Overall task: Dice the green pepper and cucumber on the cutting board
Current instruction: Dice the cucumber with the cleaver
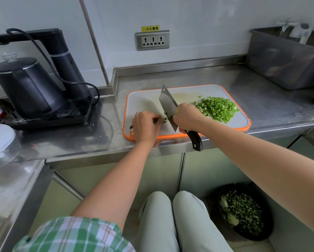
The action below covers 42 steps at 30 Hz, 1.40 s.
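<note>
The fingers (157, 118) of the left hand (147, 124) were curled down, their tips pinning a thin dark green vegetable strip (164, 120) flat. Whether it was pepper or cucumber could not be told. A dark end of it showed at the far left side of the hand. The fingers (178, 122) of the right hand (187, 118) were wrapped tight round the black handle (195, 138) of a broad steel cleaver (168, 104). Its blade stood tilted, edge down, just beside the left fingertips and touching the cut end of the strip.

Both hands worked over a white plastic cutting board with an orange rim (143, 100). On the board's right half, behind the right hand, lay a heap of small bright green dice (217, 108).

The board sat near the front edge of a stainless steel tabletop (261, 99). A black electric kettle (25, 86) stood on its base well to the left, and a grey plastic tub (283, 57) at the back right. Below, on the floor, a dark round bin (243, 211) held chopped green scraps.
</note>
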Available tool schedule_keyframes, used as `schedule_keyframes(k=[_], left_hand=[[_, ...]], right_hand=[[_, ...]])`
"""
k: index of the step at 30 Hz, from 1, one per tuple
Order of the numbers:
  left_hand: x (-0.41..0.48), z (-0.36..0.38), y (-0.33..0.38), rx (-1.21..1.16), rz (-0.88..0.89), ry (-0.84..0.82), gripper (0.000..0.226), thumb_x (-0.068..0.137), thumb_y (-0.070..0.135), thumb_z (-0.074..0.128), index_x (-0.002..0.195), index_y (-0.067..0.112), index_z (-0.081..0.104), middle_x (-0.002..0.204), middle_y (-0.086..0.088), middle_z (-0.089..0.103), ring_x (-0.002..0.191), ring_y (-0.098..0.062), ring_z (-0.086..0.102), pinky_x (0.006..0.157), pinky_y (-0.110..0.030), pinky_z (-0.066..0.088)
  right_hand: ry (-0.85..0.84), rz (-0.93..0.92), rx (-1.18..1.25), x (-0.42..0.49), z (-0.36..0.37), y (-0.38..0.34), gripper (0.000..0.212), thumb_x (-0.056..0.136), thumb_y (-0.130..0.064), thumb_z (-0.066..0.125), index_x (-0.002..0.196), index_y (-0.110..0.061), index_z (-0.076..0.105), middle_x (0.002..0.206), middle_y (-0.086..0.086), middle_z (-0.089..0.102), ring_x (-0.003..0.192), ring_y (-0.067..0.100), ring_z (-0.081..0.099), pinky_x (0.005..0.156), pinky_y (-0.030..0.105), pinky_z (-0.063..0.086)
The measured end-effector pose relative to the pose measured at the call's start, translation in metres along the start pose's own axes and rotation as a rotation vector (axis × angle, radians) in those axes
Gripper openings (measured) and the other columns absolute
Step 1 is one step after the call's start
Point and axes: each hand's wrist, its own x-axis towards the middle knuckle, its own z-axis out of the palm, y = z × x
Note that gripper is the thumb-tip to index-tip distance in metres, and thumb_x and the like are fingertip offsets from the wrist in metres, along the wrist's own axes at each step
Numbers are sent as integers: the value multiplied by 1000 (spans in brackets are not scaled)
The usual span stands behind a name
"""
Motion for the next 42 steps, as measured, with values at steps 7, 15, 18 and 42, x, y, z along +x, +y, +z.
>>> schedule_keyframes(k=[7,15,18,42], left_hand=[[-6,-12,1,151,26,5,18,77,34,61,83,28,77,85,-1,69,87,-30,54,72,-37,43],[-10,-19,-1,207,14,-14,22,73,32,67,93,26,75,95,-3,66,93,-29,54,81,-36,42],[-8,-20,-2,172,24,-52,19,79,22,63,94,24,75,97,-4,67,92,-29,57,77,-35,41],[-6,-13,-3,47,56,-40,8,80,25,69,82,24,77,79,2,71,82,-27,59,68,-37,48]], right_hand=[[-56,-14,-32,-8,-3,-5,11,81,4,44,72,-2,47,65,16,62,62,31,61,56,31,48],[-50,-20,-13,-6,4,-2,19,83,2,41,66,-5,45,53,10,55,46,22,53,44,24,42],[1,-17,5,-1,4,1,22,85,0,46,65,-8,44,67,13,57,60,27,55,51,27,44],[-22,-17,-31,-1,-6,6,16,79,4,47,65,-4,49,67,17,64,51,27,56,48,28,43]])
